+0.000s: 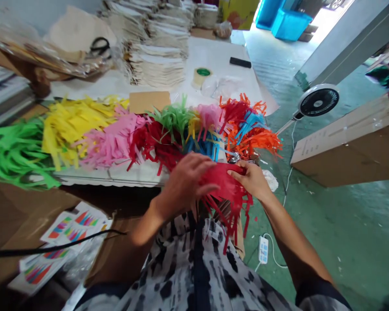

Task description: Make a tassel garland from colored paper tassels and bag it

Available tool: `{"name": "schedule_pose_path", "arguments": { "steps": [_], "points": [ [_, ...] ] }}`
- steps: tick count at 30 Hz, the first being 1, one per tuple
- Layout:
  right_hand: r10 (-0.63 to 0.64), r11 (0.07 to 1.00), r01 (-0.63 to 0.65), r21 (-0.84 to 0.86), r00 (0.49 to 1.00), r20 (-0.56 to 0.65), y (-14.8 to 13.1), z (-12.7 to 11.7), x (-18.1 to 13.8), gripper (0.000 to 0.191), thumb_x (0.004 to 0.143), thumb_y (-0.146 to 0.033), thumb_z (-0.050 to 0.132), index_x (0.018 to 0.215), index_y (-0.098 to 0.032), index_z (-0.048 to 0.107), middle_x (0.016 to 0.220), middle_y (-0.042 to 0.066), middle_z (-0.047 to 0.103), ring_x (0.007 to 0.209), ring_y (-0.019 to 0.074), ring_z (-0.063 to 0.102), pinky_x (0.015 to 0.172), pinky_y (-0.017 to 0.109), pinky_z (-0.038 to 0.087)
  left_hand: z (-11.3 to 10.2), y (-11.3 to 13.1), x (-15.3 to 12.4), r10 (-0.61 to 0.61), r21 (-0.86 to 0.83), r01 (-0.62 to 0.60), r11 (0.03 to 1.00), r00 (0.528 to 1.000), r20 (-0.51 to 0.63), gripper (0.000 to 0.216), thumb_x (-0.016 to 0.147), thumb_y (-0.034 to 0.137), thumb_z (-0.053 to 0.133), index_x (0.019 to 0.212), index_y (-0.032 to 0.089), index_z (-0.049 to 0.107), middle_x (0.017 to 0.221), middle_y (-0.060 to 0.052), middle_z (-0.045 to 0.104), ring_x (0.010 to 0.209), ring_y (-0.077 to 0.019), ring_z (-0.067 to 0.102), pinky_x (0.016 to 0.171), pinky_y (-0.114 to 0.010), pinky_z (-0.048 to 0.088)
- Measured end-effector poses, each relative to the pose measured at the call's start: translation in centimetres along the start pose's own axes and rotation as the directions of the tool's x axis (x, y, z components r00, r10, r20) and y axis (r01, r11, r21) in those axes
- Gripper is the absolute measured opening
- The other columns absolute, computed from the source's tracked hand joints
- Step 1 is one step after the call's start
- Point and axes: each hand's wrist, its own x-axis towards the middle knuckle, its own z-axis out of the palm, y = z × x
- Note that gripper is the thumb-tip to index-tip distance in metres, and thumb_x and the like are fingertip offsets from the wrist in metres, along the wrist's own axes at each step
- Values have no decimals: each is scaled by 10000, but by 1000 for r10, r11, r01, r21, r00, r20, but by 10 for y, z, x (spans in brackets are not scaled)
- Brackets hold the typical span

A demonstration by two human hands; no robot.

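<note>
A red fringed tissue-paper tassel [225,183] hangs in front of me at the table's front edge, its cut strips dangling downward. My right hand [253,178] pinches its upper right edge between thumb and fingers. At the tassel's left side is my left hand [186,181], slightly blurred, with fingers apart; whether it touches the paper is unclear. Beyond my hands lie dark red fringe [160,147], blue fringe [205,147], and orange fringe [262,140]. Farther left along the edge are pink fringe [113,140], yellow fringe [76,125] and green fringe [17,149].
Stacked pale bundles [158,60], a tape roll [202,77], a cardboard piece [149,102] and black-handled scissors [100,46] are on the table. To the right stand a fan [318,100] and a large carton [346,142]. A power strip [263,249] with its cord lies on the floor.
</note>
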Motion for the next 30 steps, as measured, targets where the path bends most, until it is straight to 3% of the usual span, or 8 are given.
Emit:
{"name": "schedule_pose_path", "arguments": {
  "steps": [3, 6, 10, 12, 16, 21, 25, 30],
  "points": [
    [-6, 973, -5, -230, 999, -46, 2, 3, -3, 260, 935, -434, 632, 967, -181, 683, 800, 53, 699, 691, 204, 584, 665, 321, 415, 36, 6, -17, 132, -59, -125, 990, 983, 125, 784, 855, 435, 828, 1523, 161, 522, 1538, -172, 600, 1474, -334, 522, 1276, -564, 365],
    [-173, 882, 110, -459, 980, -97, -8, 0, -21, 364, 979, -391, 586, 1234, -147, 672, 1163, 171, 726, 1024, 314, 657, 886, 433, 486, 61, 6, -27, 86, -15, -84, 996, 990, 116, 539, 916, 186, 711, 1445, 174, 610, 1477, -133, 661, 1430, -305, 575, 1245, -523, 426],
    [-424, 779, 406, -479, 902, 75, -17, 6, -57, 643, 969, -509, 633, 1514, -184, 526, 1504, 174, 582, 1379, 365, 507, 1168, 562, 374, 69, 6, -26, 83, 10, -83, 997, 996, 24, 343, 965, 159, 614, 1294, 149, 711, 1340, -131, 734, 1300, -285, 653, 1136, -476, 527],
    [-411, 788, 419, -452, 903, 122, -13, 13, -70, 612, 991, -475, 616, 1522, -182, 534, 1481, 162, 616, 1355, 353, 529, 1160, 552, 392, 67, 8, -24, 83, 34, -82, 996, 997, -4, 290, 967, 158, 613, 1229, 132, 737, 1238, -135, 765, 1183, -276, 688, 1049, -454, 572],
    [-346, 845, 338, -415, 937, 59, 5, 14, -73, 338, 1066, -272, 484, 1303, -199, 714, 1296, 121, 734, 1209, 300, 617, 1042, 483, 449, 55, 7, -24, 81, 17, -82, 997, 996, 40, 242, 950, 139, 637, 1152, 157, 770, 1119, -115, 785, 1055, -258, 692, 925, -428, 593],
    [-302, 924, 314, -217, 949, 88, 11, 0, -52, 310, 1078, -364, 513, 935, -214, 744, 1004, 69, 763, 940, 226, 662, 859, 372, 458, 34, 0, -24, -94, -132, 113, 985, 985, 142, 211, 910, 153, 708, 1091, 219, 794, 1139, -74, 786, 1102, -254, 688, 963, -434, 536],
    [-211, 947, 214, -240, 977, 37, 4, 0, -39, 351, 1066, -419, 537, 834, -215, 705, 812, 44, 699, 771, 202, 597, 721, 324, 388, 32, 4, -23, -242, -180, 251, 951, 968, 69, 113, 967, 238, 675, 1028, 209, 766, 1033, -50, 795, 999, -223, 698, 968, -420, 511],
    [-194, 937, 208, -281, 978, 79, -1, 3, -31, 336, 1056, -418, 552, 825, -216, 688, 801, 44, 699, 785, 212, 605, 739, 318, 378, 45, 7, -25, -285, -93, 279, 956, 957, -57, 146, 985, 274, 660, 872, 206, 721, 966, -36, 779, 1025, -226, 677, 1115, -471, 436]
  ]
}}
